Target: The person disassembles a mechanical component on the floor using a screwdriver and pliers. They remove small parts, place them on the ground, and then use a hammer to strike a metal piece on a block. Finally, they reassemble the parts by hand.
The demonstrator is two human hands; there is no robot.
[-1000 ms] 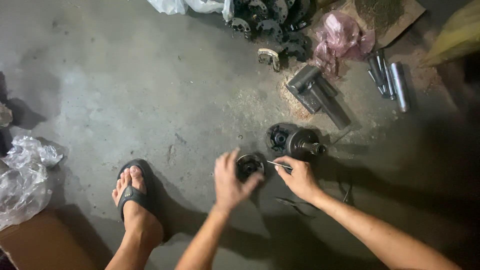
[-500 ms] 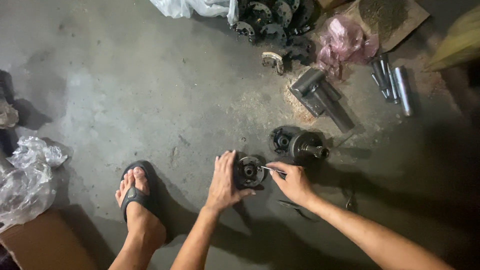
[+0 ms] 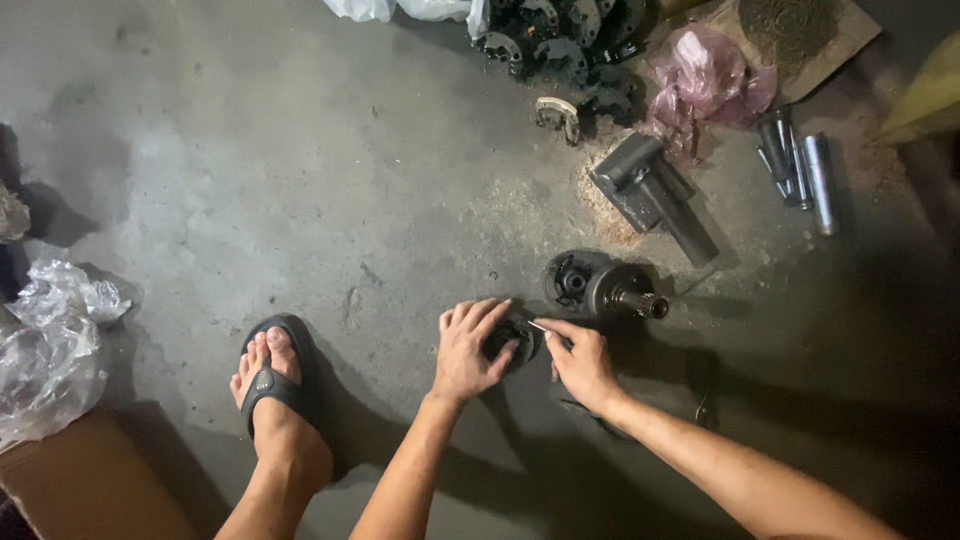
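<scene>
My left hand [image 3: 467, 350] lies over a small dark round metal part [image 3: 512, 338] on the concrete floor, fingers spread across its top. My right hand [image 3: 582, 362] pinches a thin metal tool [image 3: 540, 326] whose tip touches the same part from the right. Most of the round part is hidden under my left fingers. Just beyond my hands stand a dark round housing [image 3: 571, 280] and a grey hub with a splined shaft [image 3: 625, 293].
My left foot in a black sandal [image 3: 272, 385] rests on the floor at the left. Crumpled clear plastic [image 3: 50, 345] and a cardboard box [image 3: 85, 480] lie at the far left. A grey metal block [image 3: 650, 190], steel rods [image 3: 805, 170], pink plastic bag [image 3: 715, 80] and dark gear parts [image 3: 560, 40] lie farther away.
My left hand has settled flat onto the round part. My right hand has moved left from the hub, bringing the thin tool up against that part.
</scene>
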